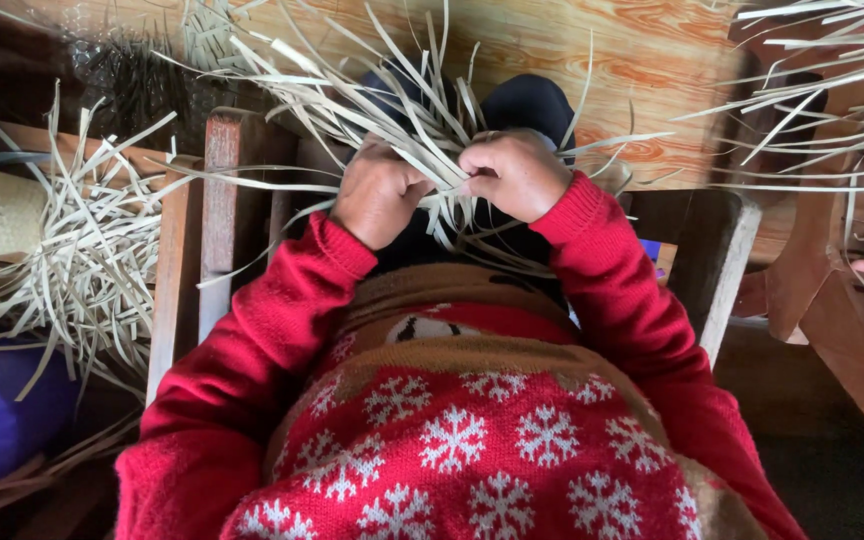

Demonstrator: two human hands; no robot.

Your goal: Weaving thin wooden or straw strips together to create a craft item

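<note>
Gripping flat, pale straw strips (422, 130), left hand (377, 190), right hand (517, 172).

Just one camera here, strapped on the person's head and pointing pretty much straight down their chest. It sits close: the red sweater (452, 430) fills the lower half, the hands work just beyond it, and wooden floor (652, 50) shows farthest from the sweater.

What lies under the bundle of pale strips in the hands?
Under the strips, dark trousered knees and the wooden floor show. Both hands cover the woven centre.
</note>
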